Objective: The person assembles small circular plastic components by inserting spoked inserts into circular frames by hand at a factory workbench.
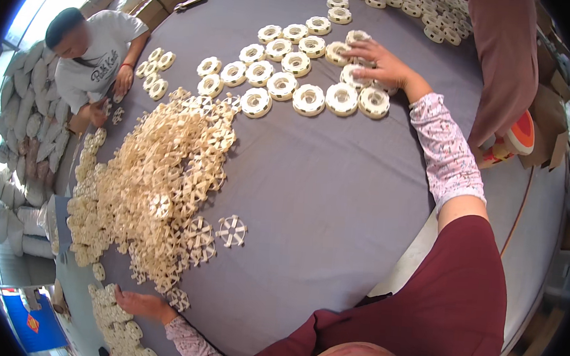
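Note:
My right hand is stretched out over the far right of the grey tabletop. Its fingers are spread and rest on cream round rings with notched rims, which lie flat in loose rows. At the lower left, my left hand lies with fingers extended against a cluster of pale round pieces; its fingertips are partly lost among them. Between the hands rises a large heap of beige spoked wheel-shaped pieces. One spoked piece lies apart beside the heap.
Across the table at the left, a person handles small pieces near a few rings. More rings crowd the far edge, beside another person's brown sleeve. Pale stacked pieces line the left edge. Filled sacks stand behind.

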Tool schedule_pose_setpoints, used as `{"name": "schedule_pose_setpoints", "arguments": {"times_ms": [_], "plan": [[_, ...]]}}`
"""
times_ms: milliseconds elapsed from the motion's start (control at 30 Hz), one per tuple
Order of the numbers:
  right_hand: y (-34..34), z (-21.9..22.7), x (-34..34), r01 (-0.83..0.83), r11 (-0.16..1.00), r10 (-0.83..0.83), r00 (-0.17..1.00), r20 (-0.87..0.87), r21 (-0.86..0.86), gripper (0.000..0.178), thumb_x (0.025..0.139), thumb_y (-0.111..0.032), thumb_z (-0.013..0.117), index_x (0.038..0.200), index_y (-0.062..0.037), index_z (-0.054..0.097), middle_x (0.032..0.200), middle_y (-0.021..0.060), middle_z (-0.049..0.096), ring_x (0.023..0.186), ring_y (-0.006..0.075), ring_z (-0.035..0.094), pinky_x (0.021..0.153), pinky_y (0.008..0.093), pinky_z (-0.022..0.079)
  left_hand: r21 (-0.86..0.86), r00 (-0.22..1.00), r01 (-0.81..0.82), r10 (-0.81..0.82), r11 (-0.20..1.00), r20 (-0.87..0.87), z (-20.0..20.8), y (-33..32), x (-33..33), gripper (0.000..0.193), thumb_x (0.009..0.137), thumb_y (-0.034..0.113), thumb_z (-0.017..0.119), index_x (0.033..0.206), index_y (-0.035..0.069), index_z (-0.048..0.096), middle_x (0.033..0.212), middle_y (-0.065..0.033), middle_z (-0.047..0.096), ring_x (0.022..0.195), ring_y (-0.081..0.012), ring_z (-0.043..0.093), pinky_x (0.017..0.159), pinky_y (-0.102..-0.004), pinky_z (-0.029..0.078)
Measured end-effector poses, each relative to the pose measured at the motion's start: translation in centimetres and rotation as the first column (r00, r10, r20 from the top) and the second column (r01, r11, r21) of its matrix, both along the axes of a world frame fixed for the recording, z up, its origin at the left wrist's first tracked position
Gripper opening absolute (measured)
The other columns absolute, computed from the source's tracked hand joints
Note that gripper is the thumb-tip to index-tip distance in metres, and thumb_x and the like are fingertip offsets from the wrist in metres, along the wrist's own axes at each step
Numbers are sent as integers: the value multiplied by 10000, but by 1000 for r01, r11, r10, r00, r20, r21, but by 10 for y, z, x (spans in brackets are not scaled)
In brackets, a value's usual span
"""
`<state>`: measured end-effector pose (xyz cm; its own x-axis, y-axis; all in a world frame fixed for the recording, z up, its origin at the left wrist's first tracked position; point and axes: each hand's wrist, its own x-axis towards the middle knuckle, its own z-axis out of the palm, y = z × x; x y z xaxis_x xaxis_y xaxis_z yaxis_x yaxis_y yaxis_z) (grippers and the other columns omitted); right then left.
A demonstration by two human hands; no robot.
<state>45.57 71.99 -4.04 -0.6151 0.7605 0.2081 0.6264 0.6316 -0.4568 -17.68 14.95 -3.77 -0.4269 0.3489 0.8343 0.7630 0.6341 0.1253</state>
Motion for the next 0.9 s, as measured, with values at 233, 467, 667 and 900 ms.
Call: {"name": "schedule_pose_setpoints", "arguments": {"times_ms": [233, 467, 667, 900], "plan": [[-115, 16, -82, -239, 965, 229, 968, -103, -111, 665, 875, -498, 831, 1491, -295, 686, 1678, 120, 493, 1619, 422, 280, 1324, 576, 249, 110, 996, 83, -79, 990, -45, 7, -4, 47, 497, 1205, 323, 334, 1391, -61, 589, 1380, -230, 630, 1294, -414, 582, 1136, -528, 427], [-222, 18, -152, -488, 868, 472, 869, -145, -98, 686, 859, -466, 841, 1494, -261, 678, 1661, 108, 507, 1601, 479, 288, 1313, 619, 252, 112, 925, 354, -365, 928, 102, 19, -3, 143, 570, 1192, 383, 303, 1448, -55, 561, 1474, -241, 546, 1411, -403, 492, 1181, -538, 388], [-283, 24, -195, -615, 778, 597, 787, -153, -131, 729, 831, -495, 854, 1493, -248, 678, 1647, 112, 524, 1586, 485, 313, 1302, 628, 260, 129, 716, 624, -629, 771, 303, 32, -17, 217, 661, 1100, 512, 528, 1481, -26, 569, 1491, -205, 569, 1426, -379, 487, 1217, -520, 353], [-280, 44, -199, -595, 789, 565, 801, -200, -154, 672, 882, -400, 832, 1489, -152, 682, 1617, 153, 565, 1567, 390, 402, 1289, 565, 300, -43, 547, 782, -653, 621, 524, 31, 16, 248, 841, 834, 461, 874, 1503, 40, 590, 1492, -132, 600, 1412, -372, 483, 1206, -521, 327]]}}
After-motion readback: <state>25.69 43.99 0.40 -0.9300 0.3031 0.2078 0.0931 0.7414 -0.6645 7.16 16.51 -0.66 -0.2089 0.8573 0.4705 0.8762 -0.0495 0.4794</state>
